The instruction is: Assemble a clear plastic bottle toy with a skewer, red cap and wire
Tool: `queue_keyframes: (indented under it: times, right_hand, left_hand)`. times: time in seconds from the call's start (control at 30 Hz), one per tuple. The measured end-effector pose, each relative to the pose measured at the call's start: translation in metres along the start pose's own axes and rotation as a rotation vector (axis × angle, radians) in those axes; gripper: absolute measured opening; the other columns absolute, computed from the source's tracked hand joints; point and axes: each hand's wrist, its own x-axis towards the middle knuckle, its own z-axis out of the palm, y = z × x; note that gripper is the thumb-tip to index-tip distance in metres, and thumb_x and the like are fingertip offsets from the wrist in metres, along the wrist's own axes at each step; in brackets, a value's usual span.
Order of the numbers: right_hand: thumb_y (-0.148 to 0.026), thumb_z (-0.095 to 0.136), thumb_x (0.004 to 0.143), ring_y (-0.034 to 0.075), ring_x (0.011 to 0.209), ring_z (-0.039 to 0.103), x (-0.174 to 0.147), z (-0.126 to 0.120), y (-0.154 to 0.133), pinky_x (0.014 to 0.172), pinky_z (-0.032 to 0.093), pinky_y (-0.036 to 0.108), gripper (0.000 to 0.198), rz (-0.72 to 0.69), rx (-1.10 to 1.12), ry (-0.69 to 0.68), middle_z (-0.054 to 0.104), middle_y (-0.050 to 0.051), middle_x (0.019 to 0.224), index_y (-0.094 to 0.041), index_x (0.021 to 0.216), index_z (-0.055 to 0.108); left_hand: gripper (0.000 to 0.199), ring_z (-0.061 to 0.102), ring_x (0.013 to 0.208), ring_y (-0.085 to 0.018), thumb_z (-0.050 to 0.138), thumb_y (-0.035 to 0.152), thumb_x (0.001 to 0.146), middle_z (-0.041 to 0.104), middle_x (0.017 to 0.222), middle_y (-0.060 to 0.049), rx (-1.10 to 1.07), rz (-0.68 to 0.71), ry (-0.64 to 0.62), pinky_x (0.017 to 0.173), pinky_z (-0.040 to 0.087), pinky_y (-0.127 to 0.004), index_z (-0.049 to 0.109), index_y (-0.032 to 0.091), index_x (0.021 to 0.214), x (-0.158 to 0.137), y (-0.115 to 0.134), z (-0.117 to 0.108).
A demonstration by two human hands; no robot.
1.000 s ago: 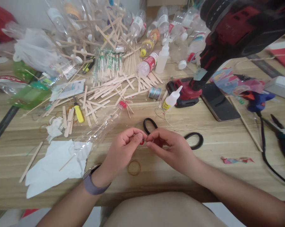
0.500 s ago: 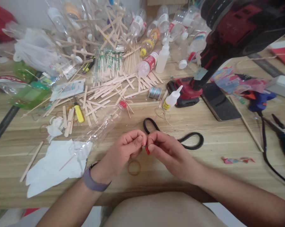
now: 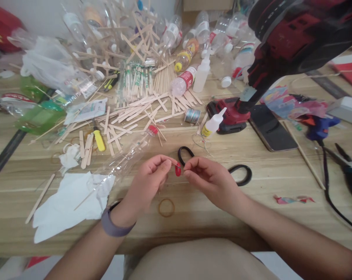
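Observation:
A small red bottle cap [image 3: 178, 170] hangs on edge between my two hands. A thin, dark, wire-like piece crosses it; its exact kind is too small to tell. My left hand [image 3: 151, 179] pinches this thin piece just left of the cap, thumb against forefinger. Close by on the right, my right hand [image 3: 209, 179] has its thumb and fingertips pinched together; whatever is in them is hidden. Black-handled scissors [image 3: 242, 175] lie partly covered behind my right hand. On the table below my hands is a tan rubber band [image 3: 166, 207].
A clear plastic bottle [image 3: 120, 161] with a red cap lies left, over white tissue [image 3: 63, 208]. A glue bottle [image 3: 213, 123], thread spool [image 3: 192, 115], phone [image 3: 273, 128] and upright red drill [image 3: 266, 58] stand or lie beyond. Wooden sticks [image 3: 135, 109] are heaped behind.
My hands have moved slightly apart, and the red cap now shows more fully between them. The right fingertips have drawn back from it. The view has shifted a little.

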Motion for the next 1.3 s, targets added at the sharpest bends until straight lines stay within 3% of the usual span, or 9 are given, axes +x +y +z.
queue_keyframes:
  times: [0.2,0.33,0.47,0.87,1.0,1.13,1.3]
  right_hand:
    - [-0.026,0.055,0.084,0.010,0.055,0.048,0.001,-0.002,0.004,0.048,0.037,0.022,0.009,-0.053,-0.147,0.099,0.057,-0.001,0.065,-0.020,0.079,0.058]
    - [-0.018,0.057,0.083,0.010,0.057,0.051,-0.001,-0.003,0.007,0.051,0.040,0.021,0.007,-0.223,-0.327,0.143,0.059,-0.001,0.067,-0.019,0.077,0.060]
    - [-0.013,0.056,0.085,0.010,0.062,0.054,-0.003,-0.002,0.008,0.055,0.043,0.020,0.010,-0.362,-0.407,0.100,0.059,-0.001,0.071,-0.020,0.079,0.059]
    - [-0.014,0.055,0.090,0.013,0.070,0.061,-0.002,-0.004,0.010,0.060,0.048,0.022,0.010,-0.453,-0.489,0.138,0.065,0.003,0.080,-0.020,0.090,0.063]
    - [-0.015,0.054,0.093,0.016,0.078,0.066,-0.001,-0.006,0.012,0.068,0.052,0.026,0.012,-0.546,-0.541,0.142,0.070,0.005,0.085,-0.020,0.093,0.065]
    - [-0.015,0.055,0.093,0.016,0.076,0.066,-0.001,-0.007,0.014,0.069,0.052,0.028,0.013,-0.661,-0.611,0.183,0.072,0.006,0.086,-0.019,0.095,0.068]
    - [-0.014,0.056,0.092,0.015,0.076,0.066,-0.002,-0.007,0.014,0.068,0.052,0.027,0.014,-0.664,-0.606,0.206,0.072,0.005,0.085,-0.019,0.095,0.069]
  left_hand:
    - [0.024,0.022,0.042,-0.005,0.058,0.039,0.085,0.030,0.044,0.010,0.084,-0.032,0.091,0.041,0.016,-0.020,0.058,0.018,0.073,0.001,0.002,-0.002]
    - [0.023,0.017,0.041,-0.005,0.058,0.040,0.085,0.025,0.044,0.011,-0.058,-0.049,0.052,0.040,0.013,-0.020,0.057,0.018,0.076,0.001,0.003,-0.002]
    - [0.027,0.017,0.041,-0.005,0.058,0.043,0.086,0.027,0.043,0.011,-0.057,-0.033,0.021,0.040,0.013,-0.020,0.060,0.018,0.078,0.000,0.001,0.000]
    - [0.025,0.019,0.042,-0.006,0.059,0.042,0.084,0.028,0.043,0.011,0.029,-0.042,0.016,0.041,0.014,-0.022,0.060,0.018,0.077,0.000,0.002,0.002]
    - [0.024,0.027,0.046,-0.007,0.059,0.041,0.084,0.036,0.049,0.008,0.173,0.021,0.058,0.043,0.019,-0.022,0.064,0.018,0.078,-0.001,0.002,0.003]
    - [0.025,0.031,0.048,-0.007,0.059,0.041,0.084,0.044,0.053,0.007,0.236,0.041,0.020,0.045,0.023,-0.022,0.066,0.018,0.078,-0.001,0.002,0.003]
    - [0.022,0.043,0.055,-0.009,0.060,0.038,0.084,0.057,0.062,0.005,0.267,0.039,-0.041,0.052,0.033,-0.021,0.068,0.018,0.080,0.000,0.003,0.004]
